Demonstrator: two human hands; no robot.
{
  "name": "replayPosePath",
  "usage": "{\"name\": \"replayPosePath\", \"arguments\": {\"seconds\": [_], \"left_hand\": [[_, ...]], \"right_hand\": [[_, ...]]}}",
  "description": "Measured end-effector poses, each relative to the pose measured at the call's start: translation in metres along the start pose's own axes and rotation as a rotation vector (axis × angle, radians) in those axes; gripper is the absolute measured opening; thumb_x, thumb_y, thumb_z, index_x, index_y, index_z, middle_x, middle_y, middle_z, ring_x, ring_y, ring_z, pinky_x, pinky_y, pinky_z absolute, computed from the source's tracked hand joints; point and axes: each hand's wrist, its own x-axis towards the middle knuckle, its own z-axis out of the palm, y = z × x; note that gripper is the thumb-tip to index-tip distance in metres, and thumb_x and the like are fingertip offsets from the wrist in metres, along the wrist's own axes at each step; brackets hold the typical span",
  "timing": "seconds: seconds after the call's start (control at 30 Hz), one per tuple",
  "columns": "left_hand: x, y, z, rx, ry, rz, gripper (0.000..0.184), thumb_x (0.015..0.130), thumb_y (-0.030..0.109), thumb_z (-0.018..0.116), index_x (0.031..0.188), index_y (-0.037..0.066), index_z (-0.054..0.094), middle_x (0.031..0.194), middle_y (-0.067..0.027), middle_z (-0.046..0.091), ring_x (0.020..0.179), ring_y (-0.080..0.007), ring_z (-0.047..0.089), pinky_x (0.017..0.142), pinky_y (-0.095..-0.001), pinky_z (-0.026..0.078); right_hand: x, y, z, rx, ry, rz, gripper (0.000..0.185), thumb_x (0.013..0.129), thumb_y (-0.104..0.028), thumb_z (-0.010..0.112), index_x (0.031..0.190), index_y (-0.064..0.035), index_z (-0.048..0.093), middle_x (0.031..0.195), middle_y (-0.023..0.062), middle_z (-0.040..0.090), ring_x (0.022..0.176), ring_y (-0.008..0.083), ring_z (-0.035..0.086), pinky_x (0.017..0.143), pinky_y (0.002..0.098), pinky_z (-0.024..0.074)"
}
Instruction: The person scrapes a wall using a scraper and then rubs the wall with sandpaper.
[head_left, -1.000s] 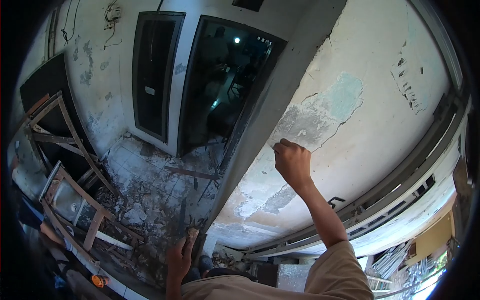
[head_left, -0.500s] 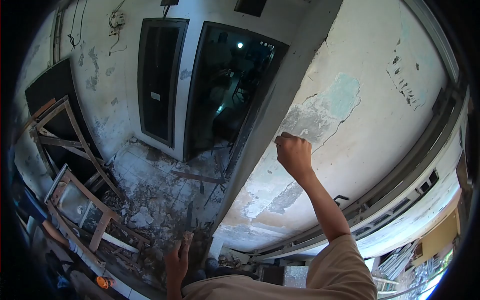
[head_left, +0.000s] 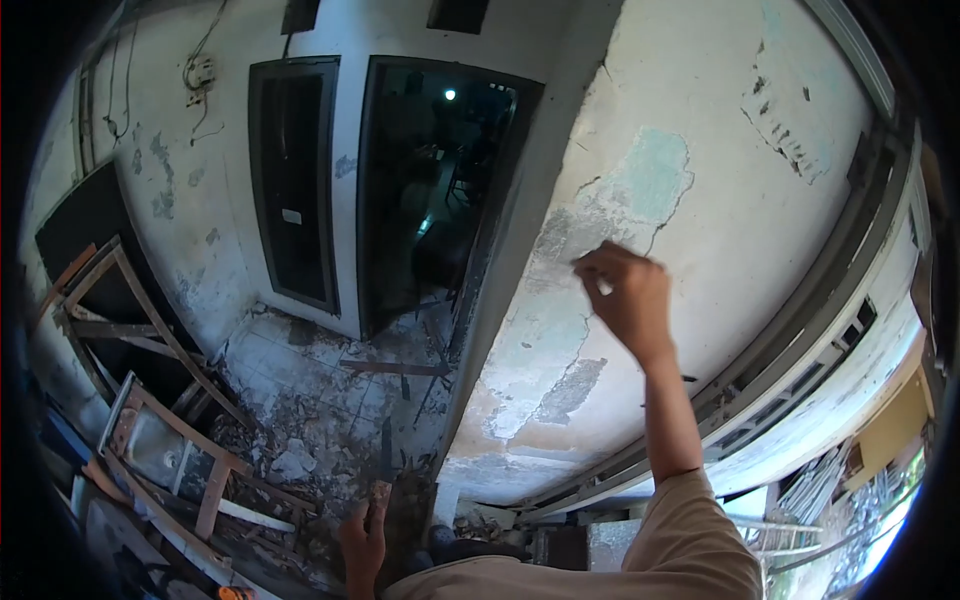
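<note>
On the right, my right hand (head_left: 632, 300) is raised before the peeling wall (head_left: 720, 290), beside a grey patch below pale green paint. Its thumb and fingers curl together in a pinch; anything between them is too small to tell. Low in the view, my left hand (head_left: 362, 540) is closed around a short, rough brown piece (head_left: 380, 493), which sticks up from the fingers. What the piece is made of is unclear.
A dark doorway (head_left: 430, 200) stands beyond the wall's edge. Debris and a wooden strip (head_left: 395, 368) litter the tiled floor. Wooden frames (head_left: 150, 310) lean at left, near a sink (head_left: 155, 445). Another person's arm (head_left: 105, 480) shows at lower left.
My right hand has shifted right along the wall, and its fingers now form a visible loop. My left hand still holds the brown piece. The view has shifted slightly.
</note>
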Motion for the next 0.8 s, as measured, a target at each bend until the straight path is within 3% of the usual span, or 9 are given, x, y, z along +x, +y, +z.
{"name": "replayPosePath", "arguments": {"seconds": [0.03, 0.23, 0.27, 0.3, 0.33, 0.4, 0.57, 0.67, 0.8], "left_hand": [[0.000, -0.004, 0.001, 0.007, 0.015, 0.012, 0.030, 0.088, 0.023, 0.055, 0.101, -0.003, 0.061, 0.068, -0.0124, 0.060, 0.058, -0.0171, 0.053, 0.055, -0.0331, 0.042], [0.004, 0.012, -0.003, -0.019, -0.019, 0.032, 0.030, 0.089, 0.021, 0.054, 0.103, -0.006, 0.058, 0.070, -0.0111, 0.059, 0.060, -0.0165, 0.052, 0.056, -0.0331, 0.041], [0.005, 0.016, -0.003, -0.011, -0.024, 0.032, 0.030, 0.089, 0.021, 0.054, 0.103, -0.006, 0.058, 0.070, -0.0111, 0.059, 0.060, -0.0165, 0.052, 0.056, -0.0331, 0.041], [0.005, 0.019, -0.002, -0.019, -0.034, -0.020, 0.032, 0.090, 0.024, 0.054, 0.104, -0.005, 0.060, 0.076, -0.0157, 0.062, 0.067, -0.0251, 0.058, 0.060, -0.0362, 0.044], [0.004, 0.020, -0.004, -0.025, -0.044, -0.071, 0.035, 0.090, 0.027, 0.055, 0.104, -0.005, 0.061, 0.082, -0.0202, 0.065, 0.075, -0.0337, 0.064, 0.065, -0.0393, 0.047], [0.003, 0.024, -0.010, -0.009, -0.064, -0.055, 0.035, 0.090, 0.026, 0.054, 0.105, -0.005, 0.061, 0.082, -0.0205, 0.065, 0.075, -0.0335, 0.064, 0.064, -0.0393, 0.047], [0.005, 0.003, -0.005, -0.002, -0.041, -0.002, 0.036, 0.091, 0.026, 0.054, 0.107, -0.006, 0.060, 0.081, -0.0206, 0.065, 0.073, -0.0319, 0.063, 0.063, -0.0388, 0.046], [0.009, 0.022, -0.008, -0.040, -0.041, -0.005, 0.037, 0.091, 0.026, 0.053, 0.109, -0.006, 0.060, 0.079, -0.0196, 0.064, 0.070, -0.0307, 0.062, 0.061, -0.0386, 0.045], [0.007, 0.027, -0.007, 0.031, -0.077, -0.044, 0.037, 0.092, 0.026, 0.053, 0.108, -0.006, 0.060, 0.077, -0.0180, 0.064, 0.067, -0.0283, 0.060, 0.060, -0.0375, 0.044]], "right_hand": [[0.004, 0.000, -0.016, -0.056, 0.047, -0.011, 0.008, 0.071, -0.003, 0.070, 0.075, -0.0099, 0.069, 0.073, 0.0011, 0.065, 0.056, 0.0147, 0.062, 0.053, 0.0256, 0.0475], [0.000, 0.007, -0.027, -0.167, 0.001, 0.007, 0.007, 0.071, -0.008, 0.071, 0.077, -0.0123, 0.070, 0.074, -0.0004, 0.066, 0.059, 0.0164, 0.063, 0.054, 0.0275, 0.0483], [-0.007, 0.016, -0.003, -0.183, -0.066, 0.001, 0.012, 0.075, -0.006, 0.060, 0.072, -0.0139, 0.068, 0.073, 0.0024, 0.065, 0.062, 0.0231, 0.064, 0.053, 0.0312, 0.0492], [-0.021, 0.032, 0.036, -0.386, -0.214, 0.008, 0.011, 0.074, -0.005, 0.058, 0.069, -0.0125, 0.065, 0.072, 0.0069, 0.065, 0.064, 0.0262, 0.064, 0.055, 0.0348, 0.0498], [-0.038, 0.043, 0.064, -0.284, -0.374, 0.047, 0.010, 0.073, -0.005, 0.058, 0.069, -0.0119, 0.064, 0.073, 0.0098, 0.064, 0.067, 0.0278, 0.065, 0.056, 0.0386, 0.0499], [-0.052, 0.037, 0.077, -0.296, -0.442, -0.062, 0.013, 0.070, -0.002, 0.057, 0.070, -0.0124, 0.065, 0.072, 0.0078, 0.062, 0.065, 0.0287, 0.064, 0.056, 0.0399, 0.0494], [-0.017, 0.010, 0.005, -0.099, 0.054, -0.006, 0.005, 0.071, -0.008, 0.063, 0.071, -0.0114, 0.066, 0.071, 0.0018, 0.061, 0.058, 0.0231, 0.062, 0.049, 0.0329, 0.0466], [-0.009, 0.007, -0.006, -0.138, 0.096, 0.011, 0.006, 0.074, -0.007, 0.061, 0.071, -0.0108, 0.065, 0.069, 0.0029, 0.060, 0.059, 0.0237, 0.062, 0.049, 0.0335, 0.0470], [-0.083, 0.026, 0.098, -0.325, -0.426, -0.080, 0.007, 0.079, -0.012, 0.056, 0.078, -0.0122, 0.062, 0.078, 0.0057, 0.062, 0.072, 0.0232, 0.063, 0.059, 0.0383, 0.0490]]}}
